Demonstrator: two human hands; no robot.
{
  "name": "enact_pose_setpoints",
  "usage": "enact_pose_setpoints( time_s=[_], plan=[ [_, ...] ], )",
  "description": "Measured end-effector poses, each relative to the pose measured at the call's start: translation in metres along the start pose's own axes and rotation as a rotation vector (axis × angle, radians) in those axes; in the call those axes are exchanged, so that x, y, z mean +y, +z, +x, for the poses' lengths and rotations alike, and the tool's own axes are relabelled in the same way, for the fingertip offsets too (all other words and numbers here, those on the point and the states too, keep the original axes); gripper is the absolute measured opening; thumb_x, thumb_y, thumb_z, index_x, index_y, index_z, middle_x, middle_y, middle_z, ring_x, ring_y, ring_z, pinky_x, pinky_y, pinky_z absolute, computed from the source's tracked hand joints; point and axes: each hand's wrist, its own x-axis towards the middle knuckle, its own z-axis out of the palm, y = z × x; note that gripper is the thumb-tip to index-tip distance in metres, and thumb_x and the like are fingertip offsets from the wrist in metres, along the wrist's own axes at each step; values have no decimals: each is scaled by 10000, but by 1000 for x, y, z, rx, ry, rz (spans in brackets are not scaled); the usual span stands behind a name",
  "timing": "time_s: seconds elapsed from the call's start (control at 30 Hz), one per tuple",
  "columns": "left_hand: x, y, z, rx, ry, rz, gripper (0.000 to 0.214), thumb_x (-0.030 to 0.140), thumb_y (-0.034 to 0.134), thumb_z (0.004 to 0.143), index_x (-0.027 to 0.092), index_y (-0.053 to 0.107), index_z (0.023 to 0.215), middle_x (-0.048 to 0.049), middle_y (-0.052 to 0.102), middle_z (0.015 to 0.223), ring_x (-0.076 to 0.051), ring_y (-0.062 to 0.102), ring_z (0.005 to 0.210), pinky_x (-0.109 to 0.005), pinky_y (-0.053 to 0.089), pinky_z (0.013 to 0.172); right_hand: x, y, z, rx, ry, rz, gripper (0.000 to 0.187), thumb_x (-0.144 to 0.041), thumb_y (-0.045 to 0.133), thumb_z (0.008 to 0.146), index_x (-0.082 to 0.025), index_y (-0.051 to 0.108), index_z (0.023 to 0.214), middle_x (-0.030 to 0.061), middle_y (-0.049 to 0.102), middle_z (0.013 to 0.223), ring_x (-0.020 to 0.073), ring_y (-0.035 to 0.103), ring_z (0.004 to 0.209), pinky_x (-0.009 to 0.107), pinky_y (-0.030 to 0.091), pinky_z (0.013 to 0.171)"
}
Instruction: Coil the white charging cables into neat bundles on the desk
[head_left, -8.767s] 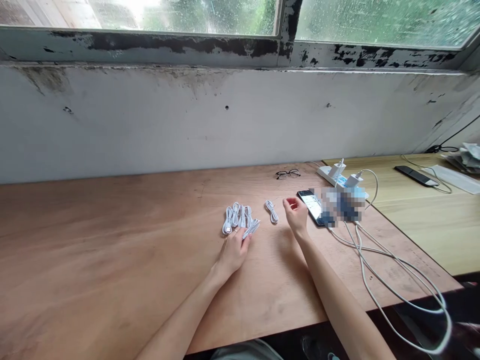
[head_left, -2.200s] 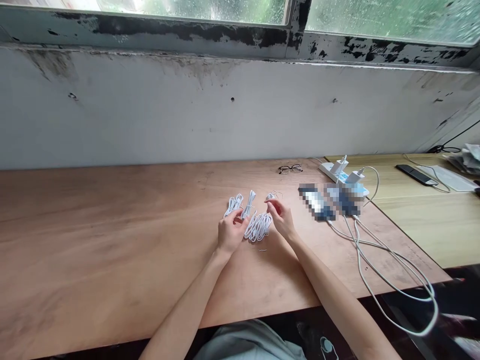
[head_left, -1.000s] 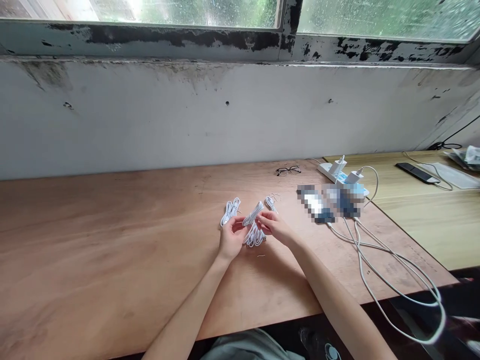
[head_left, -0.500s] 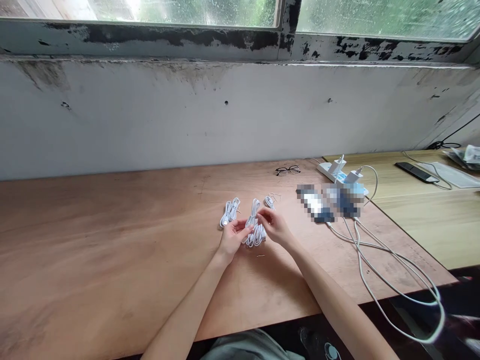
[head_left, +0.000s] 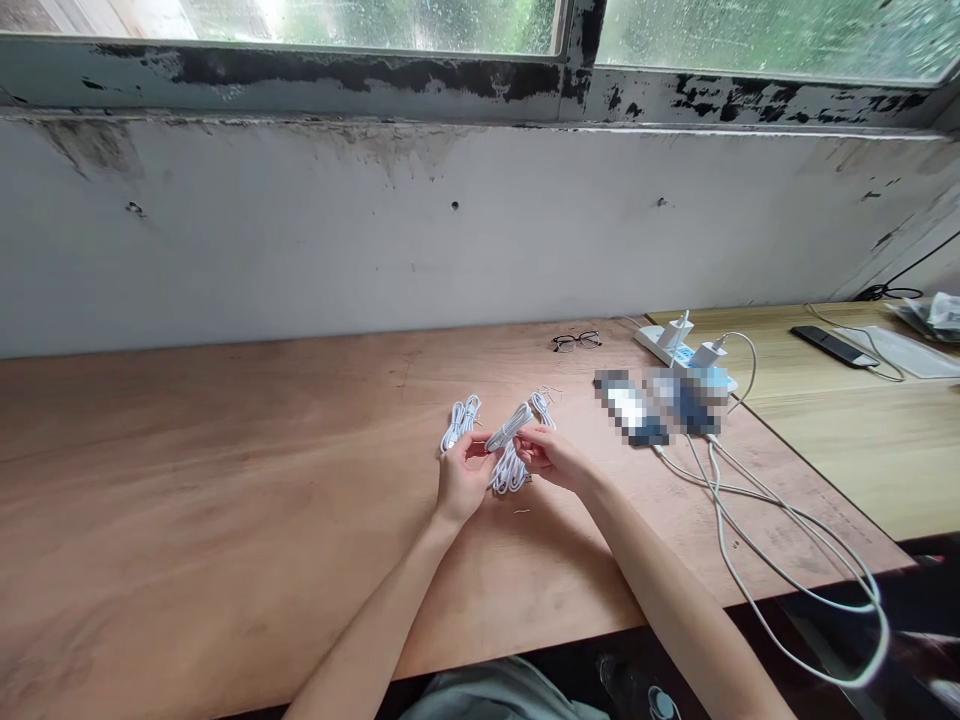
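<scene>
Centre frame: left hand [head_left: 463, 482] pinching white cable bundle [head_left: 511, 426]; right hand [head_left: 553, 460] curled at its side, grip unclear. More coils [head_left: 510, 476] just below, on worktop [head_left: 262, 500].

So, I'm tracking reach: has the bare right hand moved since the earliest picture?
Yes, the bare right hand has moved left relative to the black, thin-framed eyeglasses.

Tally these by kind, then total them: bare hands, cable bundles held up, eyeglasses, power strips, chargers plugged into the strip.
Bare hands: 2 (left hand, right hand)
Held-up cable bundle: 1
Pair of eyeglasses: 1
Power strip: 1
Plugged-in chargers: 2
Total: 7
</scene>
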Motion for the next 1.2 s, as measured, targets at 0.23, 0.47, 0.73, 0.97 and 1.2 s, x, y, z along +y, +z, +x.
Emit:
enact_pose_setpoints(
  time_s=[0.23, 0.47, 0.73, 0.97, 1.2],
  plan=[
    [3, -1, -1, 66, 43, 100, 187, 263, 649, 716, 164, 648, 875, -52, 701, 823, -172, 665, 748, -315, 529, 753, 1, -2, -1, -56, 26, 68, 306, -421, 616, 754, -171, 495, 625, -97, 302, 454, 31, 114, 372, 197, 82, 352],
    [9, 0, 3, -49, -255, -330, 312, 287, 750, 610, 132, 632, 854, -65, 709, 809, -184, 667, 738, -296, 528, 700, 4, 8, -1, 253, -437, -546, 304, -427, 486, 846, -176, 511, 678, -23, 453, 563, 83, 372, 479, 220, 282, 453],
    [13, -8, 4, -202, -589, -645, 329, 282, 779, 585, 133, 641, 844, -37, 681, 750, -116, 637, 656, -195, 480, 577, 6, 5, -3, 360, -734, -1132, 224, -265, 393, 883, -179, 538, 735, 12, 479, 629, 119, 409, 572, 255, 327, 565],
    [3, -4, 7, -65, -239, -370, 316, 267, 765, 587, 139, 586, 813, -50, 696, 801, -186, 671, 762, -308, 527, 736, 4, 13, 2, 90, -109, -181, 364, -496, 541, 785, -178, 458, 629, -58, 388, 516, 48, 231, 404, 217, 146, 394],
    [4, -2, 5, -75, -295, -411, 328, 251, 788, 556, 139, 604, 804, -49, 704, 796, -171, 663, 750, -294, 515, 740, 6, 8, 2, 84, -108, -26, 348, -470, 640, 714, -173, 474, 641, -80, 342, 497, 33, 186, 398, 202, 136, 391]
  ],
)
